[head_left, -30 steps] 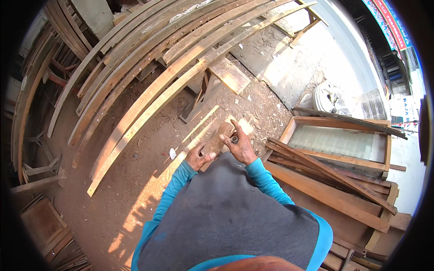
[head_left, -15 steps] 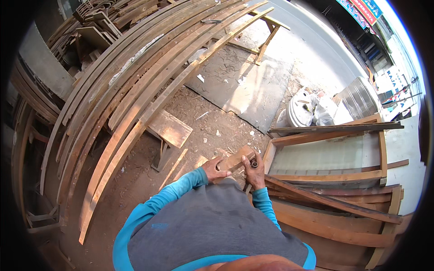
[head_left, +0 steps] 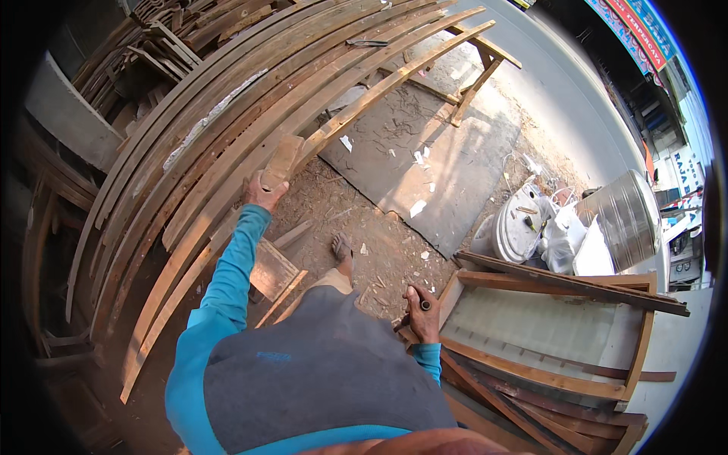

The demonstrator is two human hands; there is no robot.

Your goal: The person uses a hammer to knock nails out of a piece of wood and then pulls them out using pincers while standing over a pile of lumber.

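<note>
My left hand (head_left: 263,194) grips one end of a short wooden block (head_left: 283,155), arm stretched out to the left. The block is over the long wooden planks (head_left: 379,85); whether it rests on them I cannot tell. Close to my body on the right, my right hand (head_left: 425,321) is closed around a dark tool (head_left: 426,305) with a round end. Most of that tool is hidden by the fingers, so its kind does not show.
Below my left forearm stands a low wooden stool (head_left: 271,271). A trestle (head_left: 479,83) supports the planks' far end. To the right lie wooden window frames (head_left: 531,369) with glass, near a white bucket (head_left: 517,231) and a metal drum (head_left: 623,220). Wood scraps litter the ground.
My left hand has carried the wooden block from in front of my body up and left to the planks. My right hand has let go of the block and kept the dark tool.
</note>
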